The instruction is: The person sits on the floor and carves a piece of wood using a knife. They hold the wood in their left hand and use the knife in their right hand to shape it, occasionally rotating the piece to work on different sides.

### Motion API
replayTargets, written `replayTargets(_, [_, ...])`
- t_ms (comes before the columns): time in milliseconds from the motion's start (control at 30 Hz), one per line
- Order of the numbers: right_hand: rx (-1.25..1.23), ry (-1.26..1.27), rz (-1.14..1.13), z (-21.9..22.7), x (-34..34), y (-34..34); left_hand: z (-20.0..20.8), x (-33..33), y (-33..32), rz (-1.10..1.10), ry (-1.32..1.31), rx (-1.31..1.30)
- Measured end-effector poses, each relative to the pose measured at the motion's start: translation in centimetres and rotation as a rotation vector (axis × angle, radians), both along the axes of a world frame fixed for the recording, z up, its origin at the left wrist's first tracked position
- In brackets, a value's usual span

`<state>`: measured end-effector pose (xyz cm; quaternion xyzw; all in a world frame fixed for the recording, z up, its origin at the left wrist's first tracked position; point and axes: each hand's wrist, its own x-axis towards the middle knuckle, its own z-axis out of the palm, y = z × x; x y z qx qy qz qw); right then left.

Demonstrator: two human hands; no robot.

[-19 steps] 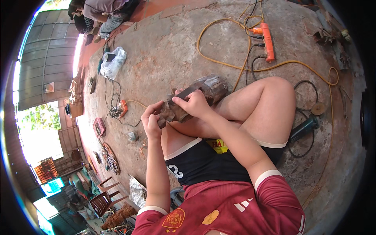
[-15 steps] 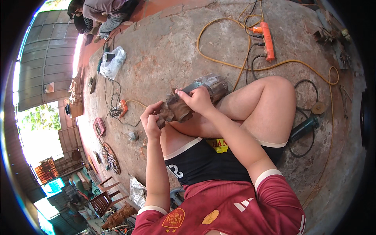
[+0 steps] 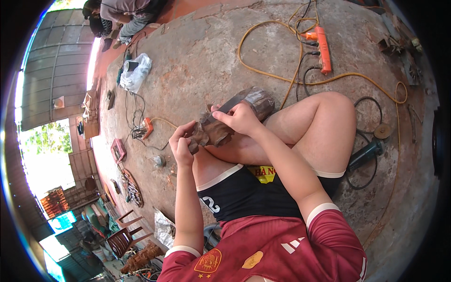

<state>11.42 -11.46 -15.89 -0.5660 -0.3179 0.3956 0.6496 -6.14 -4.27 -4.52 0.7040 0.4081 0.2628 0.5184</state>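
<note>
A brown, carved piece of wood (image 3: 217, 133) lies across my bare lower legs, knobbly at its left end and rounded at the right. My left hand (image 3: 181, 143) is closed on the knobbly left end, fingers curled round it. On top of the carving rests a flat, dark grey strip (image 3: 231, 102), pinched by my right hand (image 3: 242, 118) with the thumb pointing left. Whether the strip is a file or folded abrasive I cannot make out. My right palm hides part of the wood.
An orange power strip (image 3: 323, 50) with a yellow cord (image 3: 263, 71) lies ahead to the right. Beside my right knee is a green power tool (image 3: 365, 156) near a round disc (image 3: 382, 130). A white plastic bag (image 3: 136, 75) sits far left, and another person (image 3: 126, 14) crouches beyond it.
My right hand and the grey strip have shifted slightly up and to the right along the carving. My left hand keeps its hold in the same place.
</note>
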Motion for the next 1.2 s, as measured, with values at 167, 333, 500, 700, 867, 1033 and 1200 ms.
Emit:
replayTargets(167, [-0.226,-0.136,0.028,1.5,1.4,-0.6,-0.3,-0.7,0.2,-0.012,0.014,0.009])
replayTargets(333, [-0.136,-0.057,-0.001,0.0,1.2,-0.3,-0.2,-0.1,0.0,0.024,0.034,-0.028])
replayTargets(500, [-0.309,-0.070,0.050,-0.1,2.4,-0.4,0.0,-0.1,0.0,0.021,0.074,0.015])
replayTargets(700, [-0.237,0.070,0.108,1.8,4.1,-1.6,0.1,0.3,-0.1,0.018,0.059,0.009])
replayTargets(867, [-0.457,-0.189,0.102,1.4,5.7,-1.9,0.3,0.2,-0.1,-0.005,0.077,0.044])
replayTargets(1033, [-0.361,-0.105,0.135,0.1,5.8,-2.1,0.1,-0.3,0.0,-0.010,0.022,0.016])
replayTargets(1200, [-0.448,-0.238,0.124,0.7,6.3,-2.1,0.0,-0.5,0.0,0.000,0.054,0.034])
